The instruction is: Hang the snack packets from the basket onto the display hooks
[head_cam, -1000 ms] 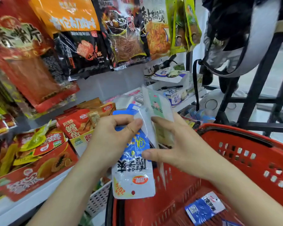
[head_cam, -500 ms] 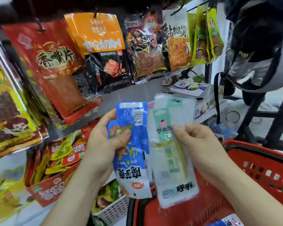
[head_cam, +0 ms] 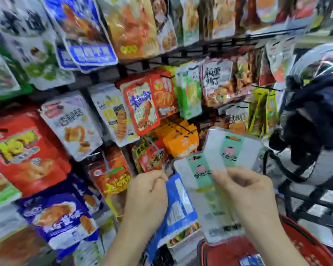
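On the left the wall of hanging packets [head_cam: 71, 123] now fills the view, where a moment ago only the lower rows showed: the head has lifted towards the display hooks [head_cam: 183, 127], so I judge the person is looking for the right peg rather than sorting. The left hand [head_cam: 148, 191] is curled into a fist round the top of the blue packet [head_cam: 179, 206], which now hangs below the knuckles instead of standing up in front of the thumb. Just beside it, the right hand [head_cam: 244, 191] pinches two pale packets [head_cam: 200, 173] with green labels, now fanned apart where only one showed before. Their hang holes stick up above the fingers, near the hook of orange packets [head_cam: 183, 143] but not yet on any peg. At the lower right the red basket [head_cam: 300, 244] holds another blue packet [head_cam: 251, 262], so more remains to hang.
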`<state>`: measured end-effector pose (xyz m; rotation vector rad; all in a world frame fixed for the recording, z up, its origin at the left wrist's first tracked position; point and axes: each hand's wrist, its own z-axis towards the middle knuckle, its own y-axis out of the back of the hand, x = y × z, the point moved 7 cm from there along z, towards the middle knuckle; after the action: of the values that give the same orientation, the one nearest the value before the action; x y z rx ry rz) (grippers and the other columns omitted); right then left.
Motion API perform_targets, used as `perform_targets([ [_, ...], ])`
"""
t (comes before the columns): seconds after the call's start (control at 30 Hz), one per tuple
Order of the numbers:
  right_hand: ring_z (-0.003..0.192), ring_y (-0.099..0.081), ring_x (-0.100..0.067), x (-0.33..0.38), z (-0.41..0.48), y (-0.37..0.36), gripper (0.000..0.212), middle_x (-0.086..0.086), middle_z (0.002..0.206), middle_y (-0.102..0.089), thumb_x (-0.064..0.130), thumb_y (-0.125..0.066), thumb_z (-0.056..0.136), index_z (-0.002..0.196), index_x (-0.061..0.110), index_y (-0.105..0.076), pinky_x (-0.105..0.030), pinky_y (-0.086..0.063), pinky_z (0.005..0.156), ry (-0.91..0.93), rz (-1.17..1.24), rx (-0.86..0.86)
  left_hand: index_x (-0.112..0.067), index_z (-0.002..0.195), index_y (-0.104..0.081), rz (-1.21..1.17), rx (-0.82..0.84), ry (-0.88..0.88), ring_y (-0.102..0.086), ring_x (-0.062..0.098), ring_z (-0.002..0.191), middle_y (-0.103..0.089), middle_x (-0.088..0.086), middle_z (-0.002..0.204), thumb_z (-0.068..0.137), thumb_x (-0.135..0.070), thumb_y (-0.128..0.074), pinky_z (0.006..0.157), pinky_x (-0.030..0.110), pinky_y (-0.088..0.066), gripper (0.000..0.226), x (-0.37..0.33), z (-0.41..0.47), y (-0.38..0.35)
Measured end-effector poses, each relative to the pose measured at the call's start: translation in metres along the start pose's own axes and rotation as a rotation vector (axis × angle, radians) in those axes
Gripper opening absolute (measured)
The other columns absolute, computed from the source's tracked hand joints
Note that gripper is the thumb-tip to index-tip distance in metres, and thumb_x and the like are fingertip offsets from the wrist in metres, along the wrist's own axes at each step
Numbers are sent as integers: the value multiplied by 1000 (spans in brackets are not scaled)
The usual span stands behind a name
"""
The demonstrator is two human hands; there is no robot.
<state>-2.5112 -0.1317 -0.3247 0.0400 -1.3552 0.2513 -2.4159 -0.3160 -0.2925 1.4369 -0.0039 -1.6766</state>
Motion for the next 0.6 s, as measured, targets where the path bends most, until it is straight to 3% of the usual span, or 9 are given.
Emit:
perform_targets([
  [0.1, 52, -52, 0, 92, -7, -33, 17, 5, 56, -67, 12, -79, 74, 60, 19, -74, -17, -43, 54, -7, 4, 66, -28, 74, -55, 18, 38, 25, -53, 4, 65, -59, -8, 69, 94, -30, -47, 60, 23, -37, 22, -77, 3, 69],
  [0.17, 60, -53, -7, 143, -12, -51, 11, -2, 62, -69, 17, -80, 73, 67, 25, -76, -25, -42, 61, 9, -23, 106, -37, 91, -54, -7, -6, 29, -55, 1, 69, -61, -13, 75, 91, -36, -58, 63, 20, -39, 4, -118, 0, 115],
  [0.23, 61, -52, -7, 184, -21, -68, 15, 0, 62, -69, 18, -80, 71, 68, 32, -76, -26, -41, 61, 30, -2, 167, -42, 101, -51, -31, -76, 14, -54, 1, 68, -60, -19, 73, 86, -35, -65, 66, 20, -40, 22, -146, -9, 154],
  [0.33, 59, -54, -5, 228, -46, -97, 8, 0, 64, -71, 23, -82, 68, 70, 28, -76, -24, -43, 59, 74, 6, 322, -39, 86, -60, -52, -197, 11, -50, -1, 62, -57, -22, 68, 84, -28, -71, 64, 22, -41, 17, -169, -31, 202],
  [0.43, 57, -54, -4, 256, -69, -117, 15, -2, 64, -71, 27, -87, 67, 73, 23, -74, -26, -44, 58, 119, -12, 410, -32, 67, -63, -109, -267, 37, -49, -9, 56, -60, -23, 58, 83, -10, -73, 59, 8, -39, 29, -182, -53, 241],
  [0.53, 66, -58, -12, 277, -86, -137, 49, -12, 72, -71, 59, -80, 53, 78, 18, -72, -43, -51, 66, 149, -68, 480, -30, 67, -68, -214, -268, 79, -53, -10, 58, -63, -25, 56, 83, -5, -71, 60, 3, -40, 30, -194, -68, 270],
  [0.6, 66, -58, -11, 286, -97, -153, 48, -12, 72, -71, 58, -76, 53, 78, 17, -72, -44, -51, 66, 156, -80, 531, -22, 71, -72, -288, -257, 95, -55, -8, 59, -66, -20, 59, 82, -6, -71, 58, 5, -42, 20, -196, -75, 285],
])
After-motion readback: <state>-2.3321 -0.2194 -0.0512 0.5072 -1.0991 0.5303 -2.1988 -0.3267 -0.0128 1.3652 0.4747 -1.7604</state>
